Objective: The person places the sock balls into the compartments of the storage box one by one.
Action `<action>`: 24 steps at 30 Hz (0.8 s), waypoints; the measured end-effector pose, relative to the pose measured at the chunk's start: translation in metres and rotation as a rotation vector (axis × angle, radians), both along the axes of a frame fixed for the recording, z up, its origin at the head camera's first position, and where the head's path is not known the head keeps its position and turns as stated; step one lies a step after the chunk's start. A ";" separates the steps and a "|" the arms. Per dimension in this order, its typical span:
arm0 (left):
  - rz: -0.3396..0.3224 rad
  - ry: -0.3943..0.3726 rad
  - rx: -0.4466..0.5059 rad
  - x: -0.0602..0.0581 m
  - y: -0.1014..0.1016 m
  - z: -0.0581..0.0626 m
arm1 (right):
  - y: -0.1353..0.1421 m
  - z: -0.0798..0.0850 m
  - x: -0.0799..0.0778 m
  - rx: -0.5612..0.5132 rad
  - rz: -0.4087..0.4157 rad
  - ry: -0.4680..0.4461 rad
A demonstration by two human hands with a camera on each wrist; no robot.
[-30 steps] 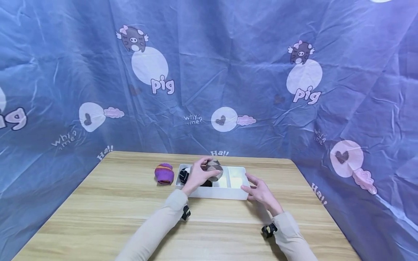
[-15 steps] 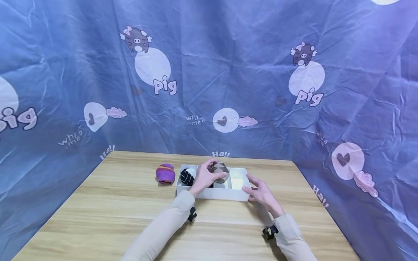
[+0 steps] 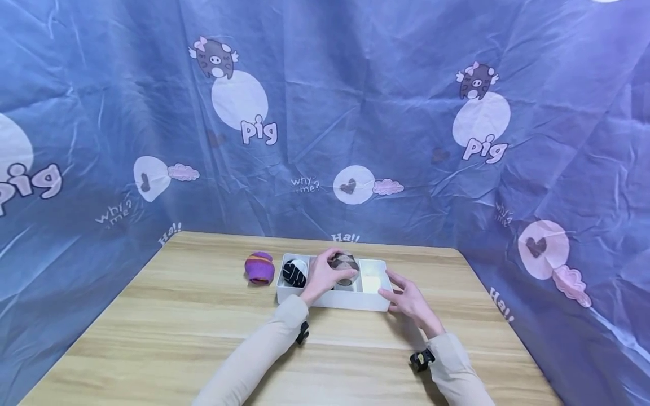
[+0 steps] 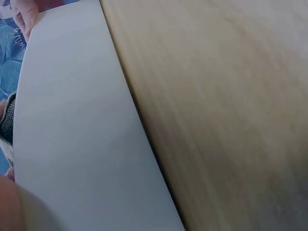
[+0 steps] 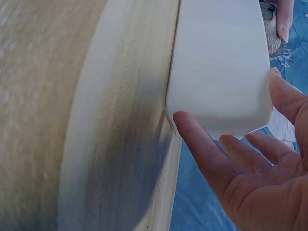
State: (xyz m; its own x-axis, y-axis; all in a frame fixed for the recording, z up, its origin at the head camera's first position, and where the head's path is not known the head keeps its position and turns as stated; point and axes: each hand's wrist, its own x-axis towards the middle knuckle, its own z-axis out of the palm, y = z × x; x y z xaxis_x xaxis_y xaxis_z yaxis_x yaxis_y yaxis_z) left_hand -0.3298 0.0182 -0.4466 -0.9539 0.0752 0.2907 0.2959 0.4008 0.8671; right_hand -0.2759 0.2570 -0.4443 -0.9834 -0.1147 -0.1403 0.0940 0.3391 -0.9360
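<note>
On the table (image 3: 355, 361), the white box (image 3: 350, 301) is being held with its long axis running left to right, its right end being gripped by the right hand (image 3: 411, 300). By the left hand (image 3: 322, 277), the nearer grip, the argyle sock bundle (image 3: 345, 261) is being pinched partly above the box's rim, just left of its right-end compartment (image 3: 373, 272).

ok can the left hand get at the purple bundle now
Probably not yet: the left hand holds the checked bundle. Otherwise the way looks free, with the purple bundle uncovered beside the white box.
</note>
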 end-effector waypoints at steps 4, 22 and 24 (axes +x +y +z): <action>-0.025 0.013 0.003 -0.001 0.000 0.001 | 0.000 0.002 0.000 0.016 0.000 0.005; -0.081 -0.014 0.045 -0.003 -0.003 0.001 | 0.001 0.000 -0.001 0.019 0.003 0.002; -0.080 -0.012 0.056 -0.003 -0.003 0.001 | 0.001 0.000 -0.001 0.019 0.008 0.004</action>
